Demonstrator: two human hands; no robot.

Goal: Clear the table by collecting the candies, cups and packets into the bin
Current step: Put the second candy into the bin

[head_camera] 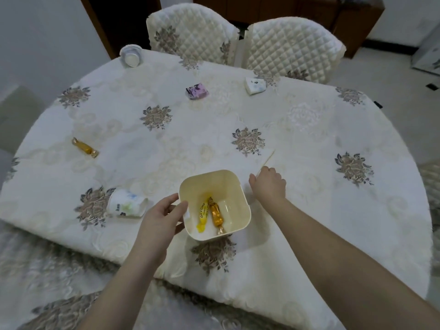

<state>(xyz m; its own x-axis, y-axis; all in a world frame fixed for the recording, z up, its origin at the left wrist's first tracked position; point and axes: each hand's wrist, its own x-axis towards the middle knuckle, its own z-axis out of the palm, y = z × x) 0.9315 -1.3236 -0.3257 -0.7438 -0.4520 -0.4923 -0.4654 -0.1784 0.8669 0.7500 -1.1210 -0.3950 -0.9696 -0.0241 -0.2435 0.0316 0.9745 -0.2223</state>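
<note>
The left hand (164, 211) grips the near-left rim of the bin (238, 186), thumb outside, fingers curled over the edge. The bin stands near the table's (309, 210) near edge, with a yellow candy (202, 216) and a gold candy (215, 214) already inside, both lying roughly near-to-far.

The right hand (270, 184), just right of the bin, is curled around the near end of a thin stick (267, 160); the stick's long axis runs from the hand up and to the far right. It looks light, stiff and easy to snap, so a pinch near its end should do.

Still out on the cloth: a gold-wrapped candy (85, 147) at far left, its long axis slanting from far-left to near-right, light and crinkly, best taken by the middle; a paper cup (127, 203) on its side left of the bin, mouth toward the left, soft and easily crushed; another cup (131, 55) at the far-left edge; a purple packet (197, 91) and a white packet (255, 85) far off, both light and soft.
</note>
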